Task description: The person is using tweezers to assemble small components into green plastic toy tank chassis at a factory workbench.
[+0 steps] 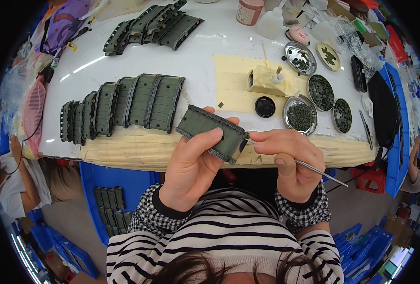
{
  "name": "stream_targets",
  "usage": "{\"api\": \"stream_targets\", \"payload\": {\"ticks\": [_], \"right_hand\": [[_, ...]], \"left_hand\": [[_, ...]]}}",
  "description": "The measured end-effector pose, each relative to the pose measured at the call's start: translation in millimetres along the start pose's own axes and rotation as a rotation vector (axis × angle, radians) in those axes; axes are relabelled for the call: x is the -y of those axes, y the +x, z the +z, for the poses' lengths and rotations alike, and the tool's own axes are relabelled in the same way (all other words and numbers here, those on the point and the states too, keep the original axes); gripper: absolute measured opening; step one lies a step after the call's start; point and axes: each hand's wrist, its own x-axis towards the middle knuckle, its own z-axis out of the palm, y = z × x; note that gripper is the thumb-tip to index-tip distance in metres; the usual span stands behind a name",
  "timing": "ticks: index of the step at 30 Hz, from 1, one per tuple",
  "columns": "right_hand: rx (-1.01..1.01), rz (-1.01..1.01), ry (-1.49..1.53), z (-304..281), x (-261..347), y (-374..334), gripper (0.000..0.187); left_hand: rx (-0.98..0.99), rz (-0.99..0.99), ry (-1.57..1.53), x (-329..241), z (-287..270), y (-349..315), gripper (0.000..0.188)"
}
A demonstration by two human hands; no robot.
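Left hand (184, 173) has the green part (204, 124), right hand (297, 163) has the metal tool (321, 172) at its right end.
Part is tilted, held up just past the tabletop's (200, 71) near edge. Left grip: thumb pressed across its face, fingers behind, no slack. Right grip: fingertips pinched round the slim tool close to its tip, shaft running back out under the hand; actual tip contact too small to tell. Left of the part: row of similar curved green parts (141, 102), with a separate pile (148, 29) beyond. Right: black round cap (265, 107), yellow-wrapped block (262, 84), then a metal dish (286, 108) of small green pieces.
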Motion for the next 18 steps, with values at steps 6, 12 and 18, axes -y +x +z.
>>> {"api": "stream_targets", "payload": {"ticks": [6,12,18], "right_hand": [[0.006,-0.037,-0.007,0.8,-1.7,-0.1,0.013],[0.005,-0.041,-0.021,1.2,-3.4,-1.1,0.014],[-0.021,-0.065,-0.01,3.3,-3.6,-5.1,0.016]], "left_hand": [[-0.02,0.007,0.011,0.2,0.6,-0.3,0.038],[0.0,-0.004,-0.003,-0.2,0.0,0.3,0.037],[0.075,0.003,-0.08,0.9,-3.8,-0.8,0.038]]}}
